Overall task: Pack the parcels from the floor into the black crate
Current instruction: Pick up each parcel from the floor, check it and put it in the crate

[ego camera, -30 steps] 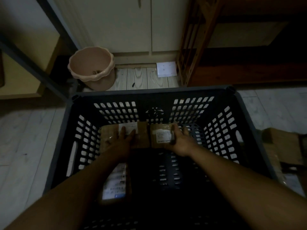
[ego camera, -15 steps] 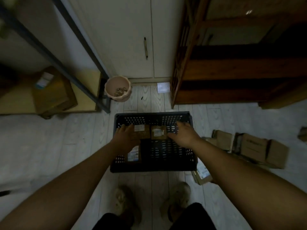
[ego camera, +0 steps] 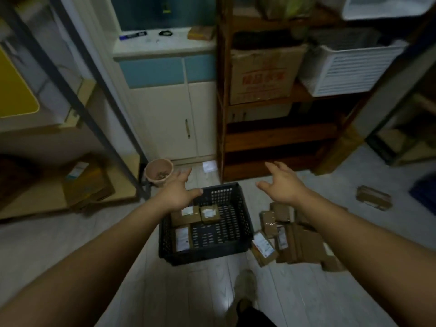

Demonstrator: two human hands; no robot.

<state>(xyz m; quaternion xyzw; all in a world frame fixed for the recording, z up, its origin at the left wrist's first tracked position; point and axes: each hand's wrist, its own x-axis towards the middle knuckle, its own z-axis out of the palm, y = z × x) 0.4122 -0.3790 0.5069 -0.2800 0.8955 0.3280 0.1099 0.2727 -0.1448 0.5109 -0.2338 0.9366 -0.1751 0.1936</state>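
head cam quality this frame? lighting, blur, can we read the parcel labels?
Head view: dim, low contrast; motion blur smears the shelves at the edges; wide-angle bends the rack posts; labels on parcels in the black crate are white patches, unreadable.

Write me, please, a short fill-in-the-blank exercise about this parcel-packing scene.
1. The black crate already holds ___ parcels.
2. The left hand and the right hand hover above the crate with fingers spread, holding ___.
3. The unpacked pile of parcels lies on the floor to the ___ of the crate.
Missing words: three; nothing; right.
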